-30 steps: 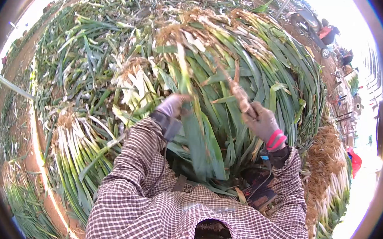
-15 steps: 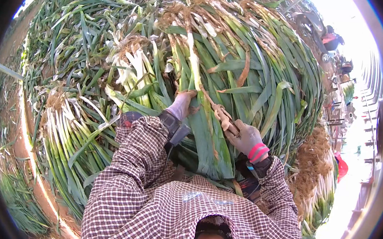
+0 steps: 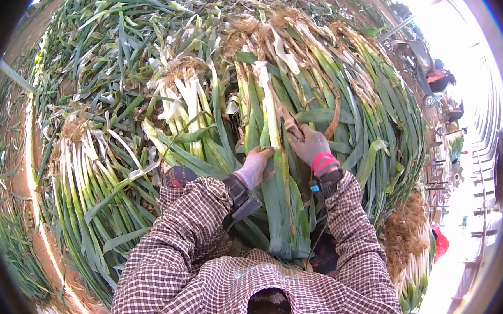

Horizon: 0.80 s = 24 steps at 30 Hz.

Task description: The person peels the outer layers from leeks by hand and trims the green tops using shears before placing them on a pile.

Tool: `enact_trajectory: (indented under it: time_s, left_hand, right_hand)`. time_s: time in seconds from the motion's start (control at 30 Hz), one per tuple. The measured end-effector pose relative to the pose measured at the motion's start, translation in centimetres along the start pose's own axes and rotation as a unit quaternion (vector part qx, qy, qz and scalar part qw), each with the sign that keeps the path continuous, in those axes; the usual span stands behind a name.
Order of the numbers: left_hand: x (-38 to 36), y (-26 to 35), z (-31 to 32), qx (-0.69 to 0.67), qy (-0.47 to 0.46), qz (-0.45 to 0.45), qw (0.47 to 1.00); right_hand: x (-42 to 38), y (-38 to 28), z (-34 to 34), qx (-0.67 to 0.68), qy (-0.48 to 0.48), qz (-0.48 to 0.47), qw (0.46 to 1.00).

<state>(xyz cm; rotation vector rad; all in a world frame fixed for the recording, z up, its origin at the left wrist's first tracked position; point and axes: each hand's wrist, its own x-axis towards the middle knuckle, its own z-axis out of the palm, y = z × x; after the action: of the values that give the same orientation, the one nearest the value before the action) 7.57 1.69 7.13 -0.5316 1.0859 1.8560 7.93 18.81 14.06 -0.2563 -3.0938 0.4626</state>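
Note:
My left hand (image 3: 254,167), in a pale glove, is closed around a leek (image 3: 271,116). Its white stem points away from me and its wide green leaves (image 3: 285,217) hang toward my lap. My right hand (image 3: 309,145), gloved with a pink cuff, grips a strip of brown, withered outer leaf (image 3: 288,120) beside the stem. Just beyond both hands lies a big heap of untrimmed leeks (image 3: 355,88) with brown roots and dry skins. A smaller bunch with white stems (image 3: 189,98) rests to the left of the held leek.
Another bunch of clean leeks (image 3: 85,175) lies at far left. Loose leaf scraps (image 3: 115,55) cover the ground beyond. At lower right are stacked leeks with roots outward (image 3: 408,225). Parked vehicles (image 3: 416,55) and a red item (image 3: 439,244) stand at the right edge.
My right hand has moved up and away from me along the leek, with the brown leaf strip still in its fingers. My left hand sits slightly lower and further right in view.

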Motion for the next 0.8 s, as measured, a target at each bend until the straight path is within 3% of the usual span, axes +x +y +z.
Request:
enact_trajectory:
  time_s: [0.13, 0.33, 0.4, 0.43, 0.47, 0.5, 0.57, 0.6, 0.67, 0.8]
  left_hand:
    - [0.5, -0.5, 0.1, -0.016, 0.015, 0.003, 1.0]
    - [-0.3, -0.1, 0.0, -0.002, 0.016, 0.006, 1.0]
    - [-0.7, 0.2, -0.1, 0.021, -0.005, 0.0, 1.0]
    - [0.6, -1.2, -0.2, -0.081, -0.048, -0.031, 0.995]
    - [1.3, -1.6, -0.4, -0.072, -0.034, -0.028, 0.996]
    - [3.4, -3.0, -1.0, 0.012, -0.041, 0.067, 0.997]
    - [7.9, -5.8, -1.9, 0.183, -0.003, 0.257, 0.949]
    - [3.5, -3.0, 0.2, 0.08, -0.04, 0.189, 0.978]
    - [-0.5, -0.5, 0.2, 0.045, -0.011, 0.106, 0.993]
    - [5.1, -4.5, 0.3, 0.106, -0.032, 0.157, 0.981]
  right_hand:
    - [6.0, -2.0, -0.5, -0.041, -0.074, 0.053, 0.995]
    - [13.7, -2.8, 1.2, -0.05, -0.071, 0.056, 0.995]
    - [14.0, -1.2, 2.0, -0.063, -0.098, 0.028, 0.993]
    - [13.7, 2.3, 3.7, 0.058, -0.081, -0.052, 0.994]
    - [11.6, 0.7, 2.3, 0.113, -0.071, -0.089, 0.987]
    - [9.3, -1.0, 0.5, 0.167, -0.064, -0.128, 0.976]
    - [7.7, 1.0, 1.4, 0.079, -0.072, -0.005, 0.994]
    - [6.5, 0.9, 1.1, 0.057, -0.058, -0.012, 0.997]
    - [5.7, 1.8, 1.7, 0.004, -0.02, 0.004, 1.0]
    - [8.9, 3.0, 3.2, 0.018, 0.004, -0.015, 1.0]
